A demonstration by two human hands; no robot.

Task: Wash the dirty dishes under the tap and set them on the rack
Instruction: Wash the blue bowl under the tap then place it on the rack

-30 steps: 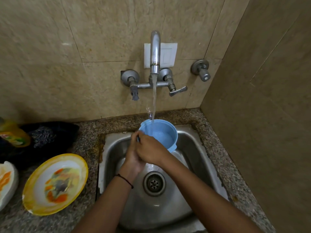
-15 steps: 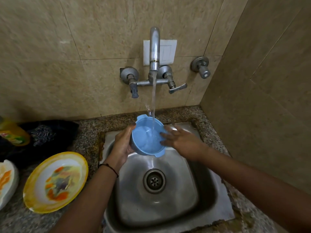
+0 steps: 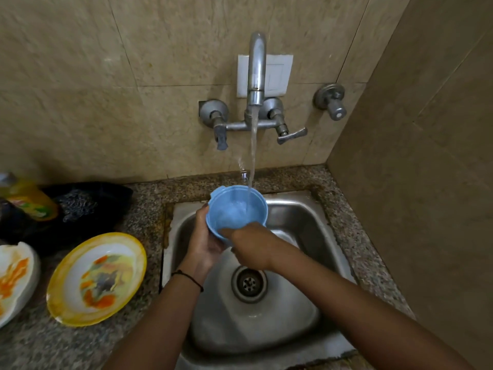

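Note:
A small blue plastic bowl is held over the steel sink, under the running tap. Water falls into the bowl's right side. My left hand cups the bowl from the left and below, fingers curled round its wall. My right hand is at the bowl's near rim, with a finger reaching inside over the rim. A dirty yellow-rimmed plate with orange and grey smears lies on the counter left of the sink. No rack is in view.
A second smeared white plate sits at the left edge. Behind the plates lie a dark cloth and a yellow bottle. The drain is open. A tiled wall closes the right side.
My right hand moved from the bowl's right side to its near rim, and a finger now reaches inside. My left hand keeps holding the bowl under the stream.

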